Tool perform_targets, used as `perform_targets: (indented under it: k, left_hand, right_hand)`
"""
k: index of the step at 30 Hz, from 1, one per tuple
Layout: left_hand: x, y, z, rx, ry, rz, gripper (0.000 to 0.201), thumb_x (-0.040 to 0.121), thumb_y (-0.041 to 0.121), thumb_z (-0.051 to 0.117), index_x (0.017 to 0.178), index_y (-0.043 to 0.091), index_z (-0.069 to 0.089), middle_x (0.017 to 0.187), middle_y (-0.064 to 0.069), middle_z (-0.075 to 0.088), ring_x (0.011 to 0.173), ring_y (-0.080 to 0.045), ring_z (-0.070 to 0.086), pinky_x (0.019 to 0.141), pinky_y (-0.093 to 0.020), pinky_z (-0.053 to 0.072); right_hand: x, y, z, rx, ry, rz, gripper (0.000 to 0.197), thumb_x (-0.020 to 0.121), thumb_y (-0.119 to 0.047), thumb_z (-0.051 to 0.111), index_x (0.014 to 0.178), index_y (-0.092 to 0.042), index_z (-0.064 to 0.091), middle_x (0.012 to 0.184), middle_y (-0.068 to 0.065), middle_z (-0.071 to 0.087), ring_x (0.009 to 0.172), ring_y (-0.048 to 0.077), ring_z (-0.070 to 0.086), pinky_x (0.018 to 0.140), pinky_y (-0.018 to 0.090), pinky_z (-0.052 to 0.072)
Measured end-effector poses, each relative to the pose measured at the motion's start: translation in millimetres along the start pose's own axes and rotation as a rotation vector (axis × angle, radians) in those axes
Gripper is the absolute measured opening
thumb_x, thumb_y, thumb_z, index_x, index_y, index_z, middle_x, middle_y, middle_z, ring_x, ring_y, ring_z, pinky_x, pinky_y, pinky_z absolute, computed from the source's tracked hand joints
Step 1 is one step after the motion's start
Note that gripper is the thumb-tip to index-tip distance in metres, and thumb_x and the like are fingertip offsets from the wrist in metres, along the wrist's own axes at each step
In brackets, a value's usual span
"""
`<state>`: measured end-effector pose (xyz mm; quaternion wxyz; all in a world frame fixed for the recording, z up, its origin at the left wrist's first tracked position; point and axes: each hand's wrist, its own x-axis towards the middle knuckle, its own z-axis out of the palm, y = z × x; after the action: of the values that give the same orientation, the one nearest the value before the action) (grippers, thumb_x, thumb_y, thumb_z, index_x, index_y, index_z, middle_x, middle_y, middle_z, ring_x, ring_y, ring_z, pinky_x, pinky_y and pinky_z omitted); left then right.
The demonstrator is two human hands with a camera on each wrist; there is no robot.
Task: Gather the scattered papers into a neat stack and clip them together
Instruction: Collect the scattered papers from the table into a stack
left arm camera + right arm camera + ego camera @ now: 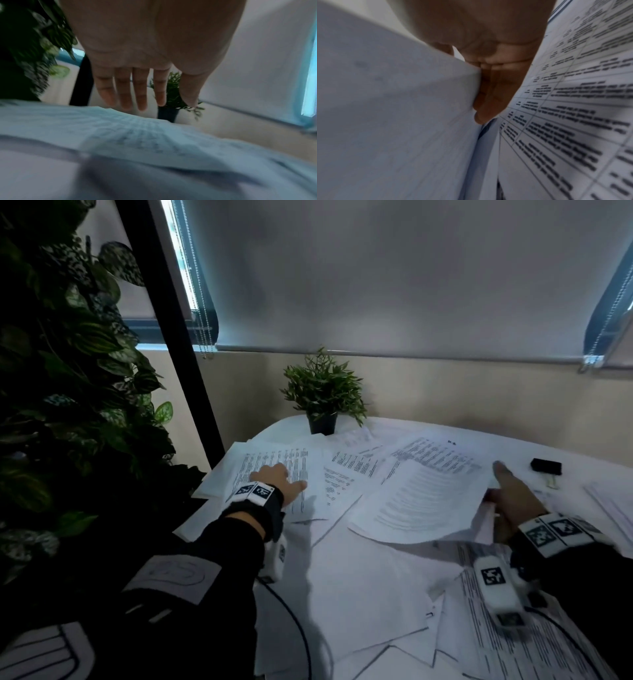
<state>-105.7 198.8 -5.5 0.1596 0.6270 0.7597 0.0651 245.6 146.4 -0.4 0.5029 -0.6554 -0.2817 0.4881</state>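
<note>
We see one small potted plant [323, 397] at the far edge of a white table [582, 470], and we place everything from it. Printed papers [363, 463] lie scattered from just in front of the pot toward the near edge, overlapping at angles; we cannot count the sheets exactly, but more than six show. One black clip [545, 467] lies well right of the plant, on bare tabletop beyond the papers, touched by neither hand. Our left hand [277, 479] reaches out in front and left of the plant, over a sheet of printed columns [274, 460]; the left wrist view shows its four fingers [142, 94] and thumb straight and slightly spread above that sheet, holding nothing, and whether they touch it we cannot tell. Our right hand [513, 494] is in front and right of the plant, at the right edge of a lifted sheet [421, 501]: its thumb lies on top and its fingers [489, 94] run underneath, pinching the edge, with a printed table [573, 108] below.
</note>
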Motion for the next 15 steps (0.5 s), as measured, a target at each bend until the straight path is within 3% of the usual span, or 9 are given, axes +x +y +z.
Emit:
perform_targets:
  k: [2, 4, 5, 6, 8, 10, 11, 13, 15]
  left_hand:
    - [5.7, -3.6, 9.0, 0.126, -0.072, -0.068, 0.090, 0.075, 0.074, 0.053, 0.139, 0.012, 0.041, 0.144, -0.016, 0.041, 0.130, -0.036, 0.042, 0.106, -0.043, 0.036]
    - [5.2, 1.8, 22.4, 0.171, -0.157, -0.076, 0.105, 0.064, 0.081, 0.054, 0.139, 0.009, 0.039, 0.144, -0.019, 0.039, 0.129, -0.038, 0.041, 0.107, -0.044, 0.036]
    - [3.6, 5.3, 26.4, 0.182, -0.173, -0.074, 0.105, 0.061, 0.080, 0.058, 0.138, 0.010, 0.040, 0.143, -0.018, 0.040, 0.128, -0.038, 0.042, 0.106, -0.044, 0.037]
    - [2.4, 8.0, 28.3, 0.185, -0.170, -0.066, 0.100, 0.061, 0.076, 0.062, 0.135, 0.011, 0.042, 0.140, -0.016, 0.043, 0.126, -0.037, 0.044, 0.104, -0.044, 0.039]
    - [1.6, 9.5, 25.5, 0.173, -0.142, -0.026, 0.074, 0.069, 0.058, 0.068, 0.125, 0.013, 0.050, 0.131, -0.012, 0.052, 0.119, -0.033, 0.052, 0.099, -0.042, 0.044]
    - [0.7, 10.1, 16.3, 0.130, -0.092, 0.029, 0.037, 0.081, 0.037, 0.059, 0.108, 0.013, 0.057, 0.121, -0.012, 0.060, 0.108, -0.031, 0.058, 0.093, -0.039, 0.048]
    - [-1.1, 12.0, 10.0, 0.101, -0.054, 0.052, 0.024, 0.086, 0.031, 0.052, 0.100, 0.013, 0.058, 0.118, -0.013, 0.062, 0.104, -0.031, 0.060, 0.089, -0.037, 0.048]
    - [-11.1, 26.0, -4.2, 0.039, 0.024, 0.121, 0.017, 0.091, 0.025, 0.043, 0.097, 0.015, 0.056, 0.116, -0.015, 0.063, 0.101, -0.031, 0.060, 0.081, -0.032, 0.045]
    - [-31.4, 55.7, -14.1, 0.009, 0.031, 0.256, 0.022, 0.093, 0.027, 0.043, 0.108, 0.017, 0.056, 0.120, -0.014, 0.061, 0.104, -0.033, 0.059, 0.081, -0.034, 0.044]
  right_hand:
    - [9.5, 8.2, -5.2, -0.127, -0.059, -0.007, 0.092, 0.040, -0.077, 0.075, 0.105, -0.012, 0.067, 0.097, 0.019, 0.065, 0.084, 0.037, 0.061, 0.066, 0.034, 0.047]
    - [7.5, 7.2, -7.7, -0.315, -0.055, 0.002, 0.067, 0.055, -0.047, 0.085, 0.099, 0.000, 0.066, 0.085, 0.021, 0.064, 0.072, 0.035, 0.061, 0.061, 0.034, 0.049]
    - [2.5, 5.2, -6.3, -0.409, -0.048, -0.030, 0.054, 0.066, -0.029, 0.082, 0.105, 0.004, 0.063, 0.089, 0.020, 0.064, 0.075, 0.034, 0.061, 0.066, 0.038, 0.052]
    - [2.3, 5.0, -4.7, -0.497, -0.038, -0.074, 0.049, 0.072, -0.015, 0.079, 0.111, 0.005, 0.059, 0.100, 0.020, 0.064, 0.084, 0.035, 0.061, 0.076, 0.042, 0.052]
    - [-6.2, -0.3, -2.0, -0.557, 0.009, -0.083, 0.070, 0.071, -0.001, 0.077, 0.130, 0.003, 0.040, 0.124, 0.023, 0.054, 0.106, 0.037, 0.055, 0.094, 0.045, 0.046]
    - [-12.3, -1.5, -5.3, -0.558, 0.077, -0.141, 0.090, 0.074, 0.006, 0.073, 0.141, -0.003, 0.014, 0.137, 0.026, 0.037, 0.120, 0.038, 0.045, 0.098, 0.041, 0.038]
    - [-19.0, -3.3, -6.9, -0.574, 0.098, -0.184, 0.092, 0.075, 0.007, 0.072, 0.141, -0.006, 0.009, 0.136, 0.027, 0.035, 0.117, 0.038, 0.045, 0.094, 0.039, 0.037]
    - [-21.8, -2.3, -12.8, -0.580, 0.132, -0.262, 0.085, 0.074, 0.007, 0.072, 0.138, -0.009, 0.017, 0.126, 0.027, 0.042, 0.097, 0.032, 0.049, 0.080, 0.034, 0.039]
    - [-19.5, -2.9, -17.2, -0.634, 0.119, -0.278, 0.063, 0.077, 0.003, 0.071, 0.130, -0.009, 0.040, 0.119, 0.020, 0.051, 0.090, 0.027, 0.049, 0.072, 0.030, 0.040]
